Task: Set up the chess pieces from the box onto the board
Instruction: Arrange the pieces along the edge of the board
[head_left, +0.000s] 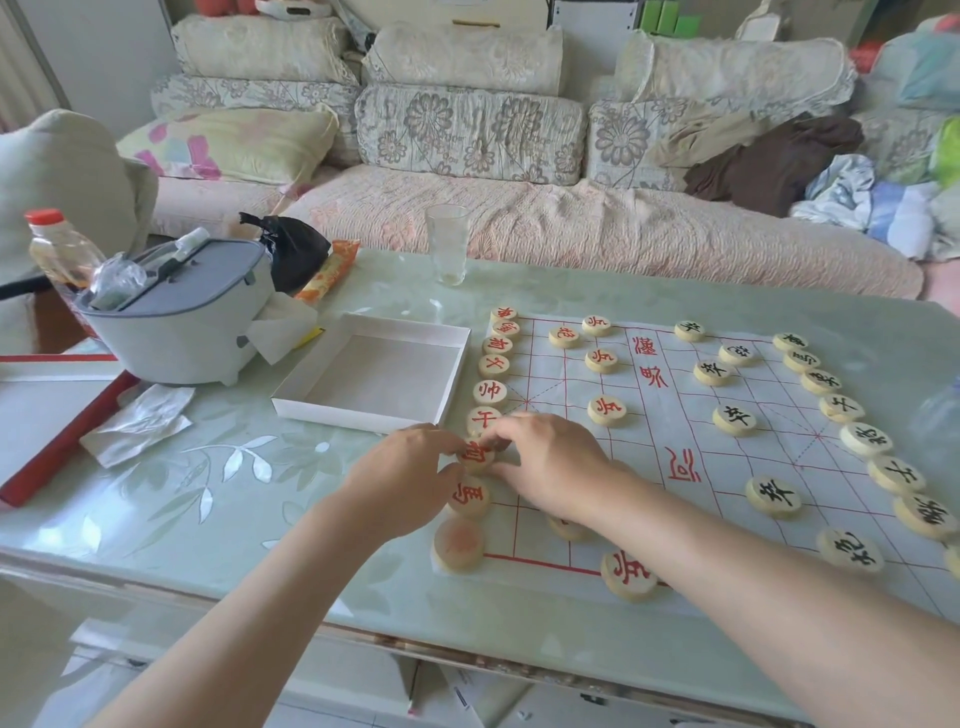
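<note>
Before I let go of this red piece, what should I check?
1. White box emptied: ok.
2. Red piece pinched by left hand and right hand: ok.
3. Red piece centred on its crossing: cannot tell, fingers cover it.
4. Paper board lying flat: ok.
5. Drinking glass off the paper board: ok.
6. Half-hidden piece under the right wrist placed properly: cannot tell.
</note>
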